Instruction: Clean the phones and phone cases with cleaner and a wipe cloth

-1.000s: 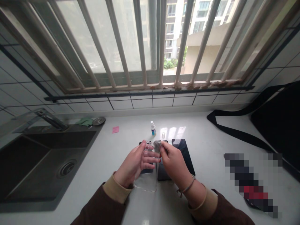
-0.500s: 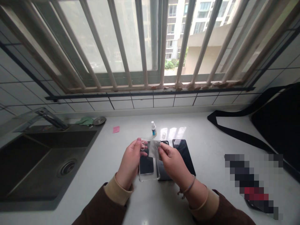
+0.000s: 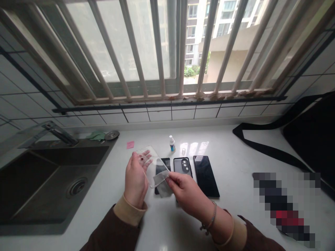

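Observation:
A clear phone case (image 3: 154, 160) is held at its left edge by my left hand (image 3: 136, 177), whose fingers show through it. My right hand (image 3: 183, 188) pinches a thin grey cloth (image 3: 165, 190) at the case's lower right corner. Partly covered by the case and cloth, a dark phone (image 3: 165, 163) lies on the counter. To its right are a black phone case (image 3: 182, 165) with camera holes, its lower part hidden by my right hand, and a larger black phone or tablet (image 3: 206, 176).
A small white spray bottle (image 3: 172, 143) stands behind the phones beside a clear cap (image 3: 183, 151). A pink note (image 3: 130, 144) lies left. A sink (image 3: 52, 226) fills the left side; a black strap (image 3: 272, 150) lies right.
The clear case has tilted and moved up and left with my left hand. My right hand and the cloth have moved down to the case's lower corner, uncovering the black case.

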`<state>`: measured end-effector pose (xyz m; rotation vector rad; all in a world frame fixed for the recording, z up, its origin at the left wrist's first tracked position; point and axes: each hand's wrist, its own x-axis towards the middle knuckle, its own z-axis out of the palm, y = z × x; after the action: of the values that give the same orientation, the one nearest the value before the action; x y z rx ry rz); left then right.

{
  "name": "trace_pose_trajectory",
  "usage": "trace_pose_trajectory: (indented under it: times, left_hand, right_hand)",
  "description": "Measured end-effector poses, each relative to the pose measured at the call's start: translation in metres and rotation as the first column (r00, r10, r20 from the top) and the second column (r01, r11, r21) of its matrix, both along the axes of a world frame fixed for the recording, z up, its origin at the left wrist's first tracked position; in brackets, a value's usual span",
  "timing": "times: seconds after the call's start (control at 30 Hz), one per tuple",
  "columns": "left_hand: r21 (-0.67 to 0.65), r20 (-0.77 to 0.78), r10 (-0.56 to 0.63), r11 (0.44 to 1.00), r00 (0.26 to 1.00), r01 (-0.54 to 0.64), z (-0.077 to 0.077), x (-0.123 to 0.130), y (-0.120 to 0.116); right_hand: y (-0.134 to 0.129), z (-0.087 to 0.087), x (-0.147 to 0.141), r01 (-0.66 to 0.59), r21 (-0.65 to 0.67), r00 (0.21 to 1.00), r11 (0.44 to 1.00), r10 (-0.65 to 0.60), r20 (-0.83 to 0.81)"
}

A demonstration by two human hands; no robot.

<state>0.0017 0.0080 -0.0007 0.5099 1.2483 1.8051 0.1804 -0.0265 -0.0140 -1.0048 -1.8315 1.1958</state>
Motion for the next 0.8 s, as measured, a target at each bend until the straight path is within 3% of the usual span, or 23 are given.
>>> trace_pose_trajectory:
  times: [0.2,0.4,0.6,0.7,0.8]
  left_hand:
    - [0.123,0.107,-0.015,0.992,0.994,0.001,-0.001,0.004,0.0]
    - [0.206,0.138,-0.153,0.971,0.978,0.123,-0.003,0.008,-0.003]
    - [0.257,0.047,0.041,0.965,0.998,-0.052,-0.003,0.005,0.0]
    - [0.249,0.038,0.046,0.967,0.998,-0.054,-0.001,0.004,-0.001]
    - [0.266,0.01,0.018,0.964,1.0,-0.02,-0.002,0.004,-0.003]
  right_hand:
    - [0.008,-0.011,0.001,0.134,-0.111,0.989,0.985,-0.14,-0.047]
    - [0.005,-0.014,-0.004,0.096,-0.086,0.985,0.992,-0.108,-0.137]
    - [0.004,-0.011,-0.003,0.048,-0.07,0.996,0.996,-0.052,-0.065]
    - [0.005,-0.013,-0.002,0.039,-0.093,0.997,0.995,-0.045,-0.064]
    - [0.007,-0.019,-0.005,0.002,-0.216,0.99,0.976,-0.032,-0.139]
